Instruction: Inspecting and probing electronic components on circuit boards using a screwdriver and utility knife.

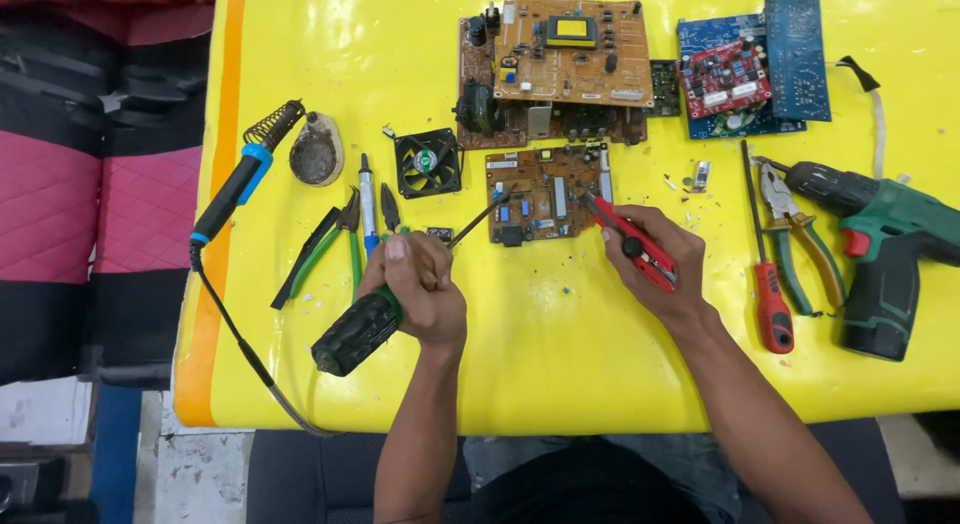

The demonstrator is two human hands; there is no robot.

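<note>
Brown circuit board (pixel 545 196) between hands (pixel 425 289)

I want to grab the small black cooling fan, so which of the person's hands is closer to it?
Left. The left hand, gripping a screwdriver, sits just below the fan. The right hand, holding a red cutter, is farther off, below and right of it.

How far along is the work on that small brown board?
Early. The small brown board lies flat with its parts on. In hand: left hand presses a black-handled screwdriver tip onto it, right hand brings a red cutter to its edge. Larger boards lie untouched.
</note>
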